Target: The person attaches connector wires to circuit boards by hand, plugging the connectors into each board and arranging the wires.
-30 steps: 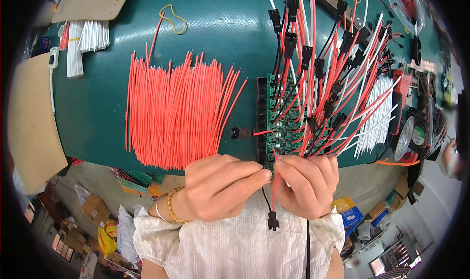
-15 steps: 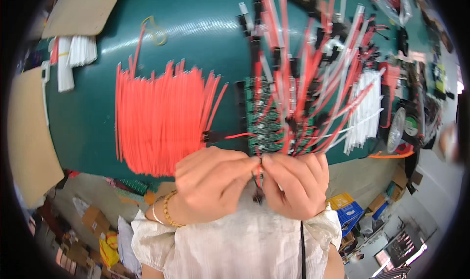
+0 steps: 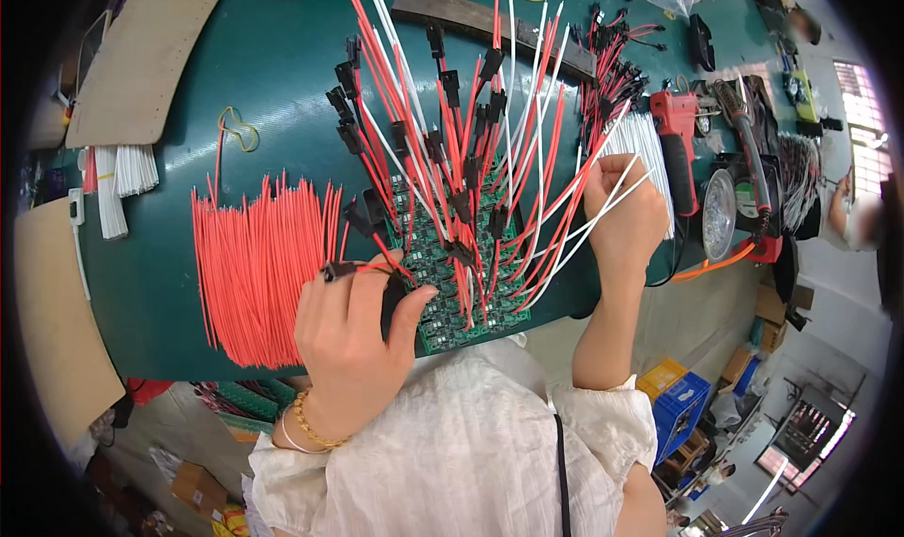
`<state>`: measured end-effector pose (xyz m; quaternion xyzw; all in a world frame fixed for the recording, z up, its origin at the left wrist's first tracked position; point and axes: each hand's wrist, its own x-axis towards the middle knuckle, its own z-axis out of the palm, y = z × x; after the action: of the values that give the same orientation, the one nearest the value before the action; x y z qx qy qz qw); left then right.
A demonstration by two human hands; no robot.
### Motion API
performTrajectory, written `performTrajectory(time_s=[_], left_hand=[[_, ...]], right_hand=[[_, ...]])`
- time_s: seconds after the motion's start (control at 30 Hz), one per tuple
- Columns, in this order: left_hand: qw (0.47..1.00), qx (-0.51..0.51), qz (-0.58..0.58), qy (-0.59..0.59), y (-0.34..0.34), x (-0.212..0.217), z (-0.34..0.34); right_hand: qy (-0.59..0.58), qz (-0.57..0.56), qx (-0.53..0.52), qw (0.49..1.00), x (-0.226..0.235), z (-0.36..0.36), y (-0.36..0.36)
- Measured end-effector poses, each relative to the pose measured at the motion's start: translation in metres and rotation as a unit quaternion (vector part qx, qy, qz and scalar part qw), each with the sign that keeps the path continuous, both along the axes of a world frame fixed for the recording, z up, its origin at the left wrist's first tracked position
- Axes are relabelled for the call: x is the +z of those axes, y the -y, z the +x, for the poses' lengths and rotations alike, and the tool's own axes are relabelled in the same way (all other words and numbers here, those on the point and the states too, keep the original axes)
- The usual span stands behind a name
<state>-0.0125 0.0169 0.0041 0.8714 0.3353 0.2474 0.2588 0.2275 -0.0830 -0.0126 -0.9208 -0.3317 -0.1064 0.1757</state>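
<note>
A green circuit board panel lies on the table in front of me, with many red and white wires and black plug connectors standing up from it. At its left edge is my left hand, thumb and fingers apart, the thumb resting on the board. A black connector on red wires lies against its fingertips. My right hand is right of the board, beside a pile of white wires. Its fingers are curled together among red and white wire ends; what they pinch is hidden.
A thick pile of red wires lies left of the board. Behind the board is a dark metal bar. To the right are a red-and-black heat tool, a soldering iron and a clear round reel. A blue crate stands below.
My hands were together at the board's near edge; they have separated. The right hand moved right and away to the white wires, the left to the board's left edge, fingers spread.
</note>
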Motion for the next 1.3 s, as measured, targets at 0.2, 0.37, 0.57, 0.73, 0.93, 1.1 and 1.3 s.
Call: performTrajectory(time_s=[0.2,0.37,0.57,0.73,0.93,1.1,1.3], left_hand=[[0.999,0.008,-0.040,-0.020,0.001,0.005,-0.011],[0.997,0.037,-0.074,-0.005,-0.001,0.005,-0.021],[0.990,-0.046,-0.097,0.089,0.007,0.015,-0.020],[0.979,-0.138,-0.099,0.115,0.011,0.014,-0.010],[0.976,-0.134,-0.117,0.122,0.012,0.010,-0.010],[0.965,-0.182,-0.127,0.142,0.013,0.010,-0.005],[0.972,-0.159,-0.117,0.126,0.014,0.006,-0.010]], right_hand=[[-0.204,0.124,-0.032,0.971,0.011,0.008,0.024],[-0.390,0.313,-0.087,0.862,0.022,-0.003,0.057],[-0.334,0.361,-0.059,0.869,0.024,-0.035,0.070],[-0.329,0.319,-0.101,0.883,0.020,-0.032,0.064],[-0.260,0.416,-0.046,0.870,0.014,-0.038,0.071],[-0.278,0.341,-0.092,0.893,0.009,-0.037,0.061],[-0.051,0.174,-0.031,0.983,-0.005,-0.032,0.050]])
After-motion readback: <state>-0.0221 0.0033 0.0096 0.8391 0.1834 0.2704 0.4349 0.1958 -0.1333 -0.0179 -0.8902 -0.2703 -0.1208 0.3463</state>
